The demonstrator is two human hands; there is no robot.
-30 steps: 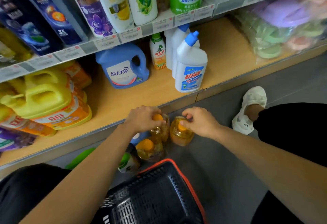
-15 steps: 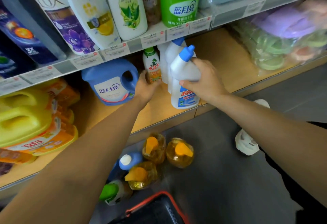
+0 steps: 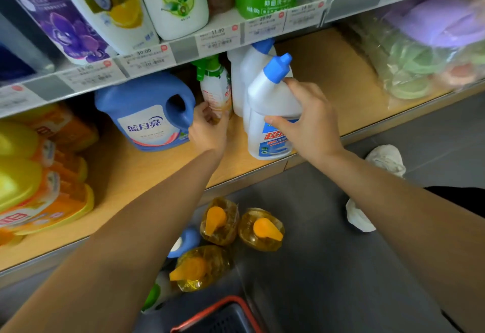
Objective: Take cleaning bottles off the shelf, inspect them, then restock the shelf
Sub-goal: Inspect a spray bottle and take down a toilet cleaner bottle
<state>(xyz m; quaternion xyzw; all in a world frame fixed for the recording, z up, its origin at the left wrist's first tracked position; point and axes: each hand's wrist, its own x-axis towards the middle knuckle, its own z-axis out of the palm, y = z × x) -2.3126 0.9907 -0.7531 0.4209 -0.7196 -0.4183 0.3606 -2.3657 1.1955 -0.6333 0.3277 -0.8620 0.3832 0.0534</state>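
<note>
White bottle, blue cap (image 3: 270, 96): angled neck, upright at the front edge of the lower wooden shelf (image 3: 328, 70); whether its base rests on the board cannot be told.
Right hand (image 3: 307, 122): grasping this bottle, fingers curled over its shoulder, thumb across the blue label.
Green-capped bottle (image 3: 215, 88): small, white and orange body, standing further back on the same shelf, between the blue jug (image 3: 147, 112) and a second white bottle (image 3: 244, 70).
Left hand (image 3: 210, 127): wrapped round the lower part of the green-capped bottle, beside the jug's handle.
Shelf, left end: yellow and orange jugs (image 3: 21, 175), stacked.
Floor below shelf edge: three amber bottles with orange caps (image 3: 219, 221) grouped close together; a blue bottle with a white cap (image 3: 186, 240) just beside them.
Bottom edge of view: black basket with red rim (image 3: 223, 317), partly cut off.
Right of floor: white shoe (image 3: 385, 159).
</note>
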